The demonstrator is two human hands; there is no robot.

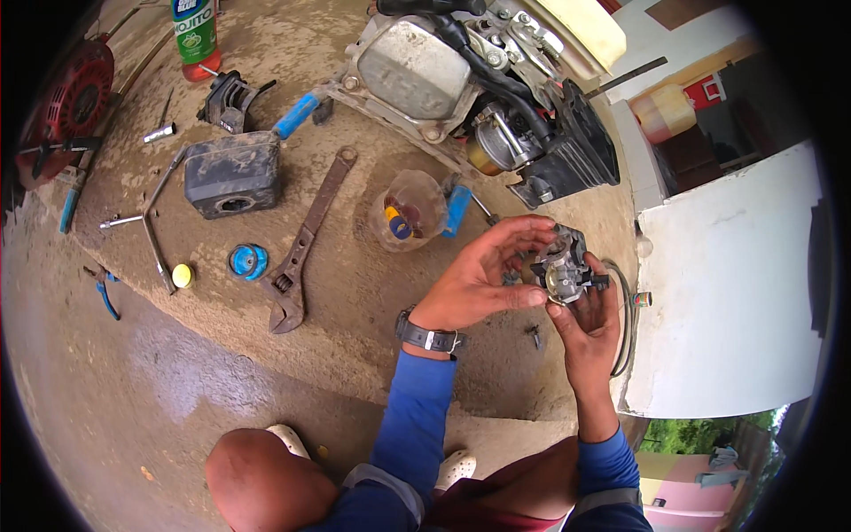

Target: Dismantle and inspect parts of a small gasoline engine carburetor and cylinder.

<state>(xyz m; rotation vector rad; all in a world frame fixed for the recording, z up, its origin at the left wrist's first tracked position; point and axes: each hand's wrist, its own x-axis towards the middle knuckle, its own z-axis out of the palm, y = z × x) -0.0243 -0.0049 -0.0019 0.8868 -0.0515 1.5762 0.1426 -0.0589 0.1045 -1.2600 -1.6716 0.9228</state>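
A small grey metal carburetor point(564, 270) with black fittings is held up between both my hands, right of centre. My left hand point(486, 275) grips it from the left, thumb along its lower edge and fingers behind. From below and the right, my right hand point(589, 332) closes round it, thumb pressed near its base. Just left of my hands stands a clear plastic tub point(409, 211) with a yellow and blue item inside. Beside the tub lies a blue-handled screwdriver point(457, 211). Below the carburetor, a small dark part point(533, 337) rests on the concrete.
A large engine point(417, 71) stands at the back. Leftward on the concrete ledge point(355, 310) lie a rusty adjustable wrench point(306, 244), a black box-shaped part point(232, 173), a blue round cap point(247, 262) and a bent rod point(157, 230). Pliers point(105, 288) lie lower left; a bottle point(194, 40) stands far left.
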